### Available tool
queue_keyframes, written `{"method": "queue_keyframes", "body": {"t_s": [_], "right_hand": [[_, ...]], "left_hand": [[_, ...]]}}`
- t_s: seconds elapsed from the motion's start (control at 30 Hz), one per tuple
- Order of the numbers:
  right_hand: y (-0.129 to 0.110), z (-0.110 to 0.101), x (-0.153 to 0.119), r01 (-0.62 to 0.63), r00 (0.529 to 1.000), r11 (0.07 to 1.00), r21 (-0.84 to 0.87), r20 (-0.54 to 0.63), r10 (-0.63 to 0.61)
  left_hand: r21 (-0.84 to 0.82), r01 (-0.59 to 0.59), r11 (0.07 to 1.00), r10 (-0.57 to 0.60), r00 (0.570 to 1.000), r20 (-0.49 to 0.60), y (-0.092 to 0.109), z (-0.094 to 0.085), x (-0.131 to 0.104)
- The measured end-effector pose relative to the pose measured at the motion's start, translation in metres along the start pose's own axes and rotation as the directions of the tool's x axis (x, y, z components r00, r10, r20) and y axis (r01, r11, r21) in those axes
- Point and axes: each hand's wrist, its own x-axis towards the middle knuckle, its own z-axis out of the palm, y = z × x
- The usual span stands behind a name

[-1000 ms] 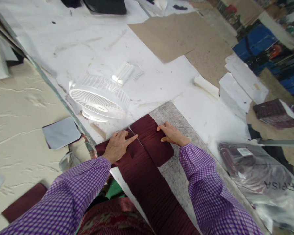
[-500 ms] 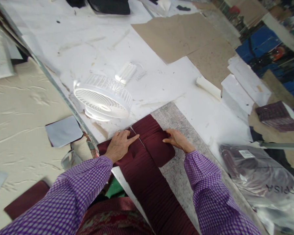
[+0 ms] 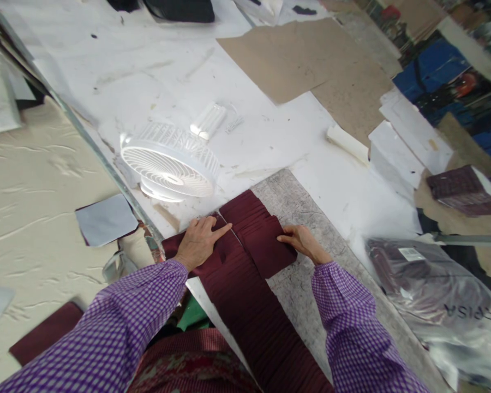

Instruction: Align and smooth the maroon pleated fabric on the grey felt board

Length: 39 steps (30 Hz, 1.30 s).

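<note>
White paper covers the wide desk before you. Nearest you is a grey board, with a long row of dark red cloth across it. Just beside its far end sits a short stack, with a loose piece at its right side. Your left hand rests on the cloth, pinching nothing; keep it gentle, so nothing slips. Your right hand has its fingers pinching the loose piece's edge. Best to hold it softly, so it won't crease.
</note>
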Motion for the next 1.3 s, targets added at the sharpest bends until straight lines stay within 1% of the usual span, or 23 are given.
{"method": "queue_keyframes", "body": {"t_s": [0.3, 0.57, 0.8, 0.93, 1.13, 1.2, 1.3], "right_hand": [[0.006, -0.008, 0.009, 0.021, 0.993, 0.995, 0.093, 0.111, -0.031], [0.005, -0.011, 0.008, -0.003, 0.990, 0.992, 0.125, 0.142, -0.015], [0.010, -0.013, 0.009, -0.023, 0.982, 0.989, 0.147, 0.189, -0.006], [0.012, -0.015, 0.011, -0.028, 0.970, 0.987, 0.161, 0.242, -0.012], [0.008, -0.026, 0.013, -0.048, 0.934, 0.985, 0.168, 0.356, -0.016], [0.006, -0.027, 0.014, -0.045, 0.934, 0.988, 0.149, 0.358, -0.011], [0.005, -0.023, 0.014, -0.045, 0.952, 0.995, 0.092, 0.304, 0.015]], "left_hand": [[0.002, 0.003, 1.000, -0.003, 1.000, -0.004, -0.001, 0.001, -0.001], [0.001, 0.002, 1.000, -0.002, 1.000, -0.009, 0.001, -0.001, 0.000], [0.000, -0.001, 1.000, 0.001, 1.000, -0.017, 0.000, 0.002, 0.000], [-0.003, -0.006, 1.000, 0.006, 1.000, -0.023, 0.000, 0.002, 0.000], [-0.007, -0.005, 1.000, 0.005, 1.000, -0.026, 0.000, 0.001, 0.000], [-0.005, -0.003, 1.000, 0.003, 1.000, -0.027, 0.000, 0.001, 0.000], [0.005, -0.005, 1.000, 0.005, 0.999, -0.032, 0.000, 0.001, 0.000]]}}
